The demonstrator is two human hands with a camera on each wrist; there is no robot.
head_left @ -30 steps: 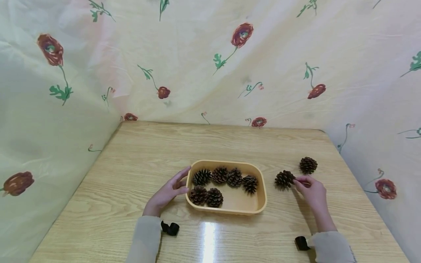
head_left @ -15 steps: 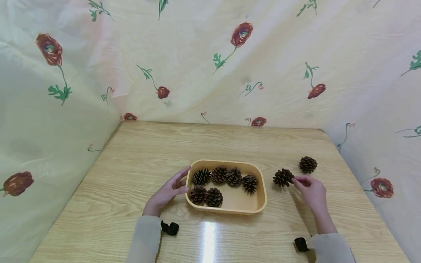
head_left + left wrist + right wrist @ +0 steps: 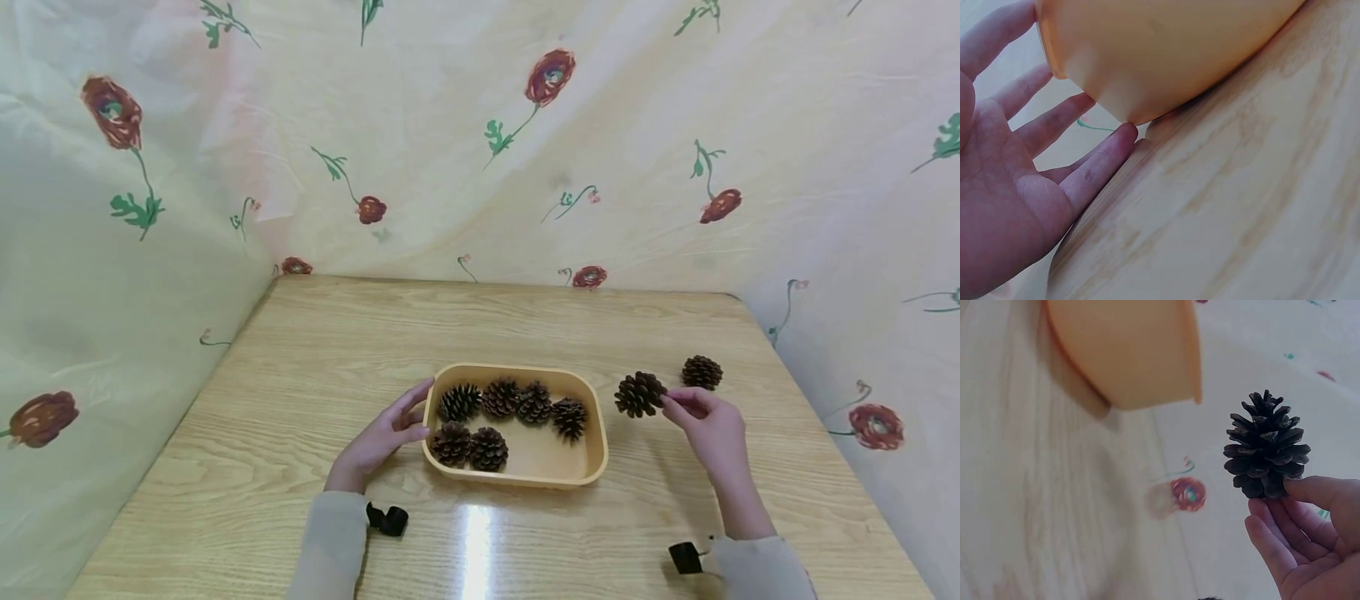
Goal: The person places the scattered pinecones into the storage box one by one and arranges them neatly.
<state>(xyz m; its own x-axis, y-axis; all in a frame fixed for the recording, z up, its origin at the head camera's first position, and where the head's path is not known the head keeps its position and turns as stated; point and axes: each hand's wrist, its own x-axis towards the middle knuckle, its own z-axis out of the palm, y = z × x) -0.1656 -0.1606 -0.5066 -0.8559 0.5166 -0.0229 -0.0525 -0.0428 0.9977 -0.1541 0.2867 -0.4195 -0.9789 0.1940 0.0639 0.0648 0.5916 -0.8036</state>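
Note:
My right hand [image 3: 708, 429] pinches a dark brown pine cone [image 3: 640, 395] by its base, thumb against fingertips. In the right wrist view that pine cone [image 3: 1266, 447] points tip up, raised off the table. To its left stands a yellow-orange oval-cornered tray [image 3: 555, 482] with several pine cones inside, two of them in the near left corner. My left hand [image 3: 382, 433] rests against the tray's left end with spread, mostly straight fingers. The left wrist view shows its fingertips [image 3: 1127, 132] at the tray's outer wall [image 3: 1166, 56].
One loose pine cone [image 3: 702, 372] lies on the wooden table [image 3: 330, 333], beyond my right hand. Flower-printed cloth [image 3: 450, 150] hangs behind the table and at both sides. A black wrist camera [image 3: 393, 521] sits at the left sleeve, another black camera [image 3: 686, 557] at the right.
The right hand has lifted its pine cone up from the table and brought it slightly left toward the tray. The left hand and the tray have stayed in place.

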